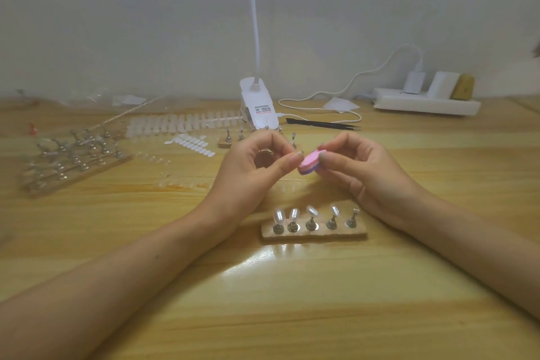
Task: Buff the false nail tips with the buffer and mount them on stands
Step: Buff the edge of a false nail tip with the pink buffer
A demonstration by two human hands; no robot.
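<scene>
- The right hand (361, 168) clamps its fingers (327, 158) and thumb on the pink and purple buffer (310, 165), held above the counter (292, 301)
- The left hand (254, 168) has thumb and forefinger pinched together at the buffer's left edge; I cannot tell whether anything sits between them
- Just in front of the hands, a wooden block (360, 233) carries five metal stands (310, 223); four bear clear nail tips (279, 216), and the rightmost looks bare
- Further back stand a clip lamp (258, 108) and black tweezers (321, 124), with a rack (73, 155) of more stands far left

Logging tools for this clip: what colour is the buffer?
The buffer is pink on top, purple beneath; head view.
</scene>
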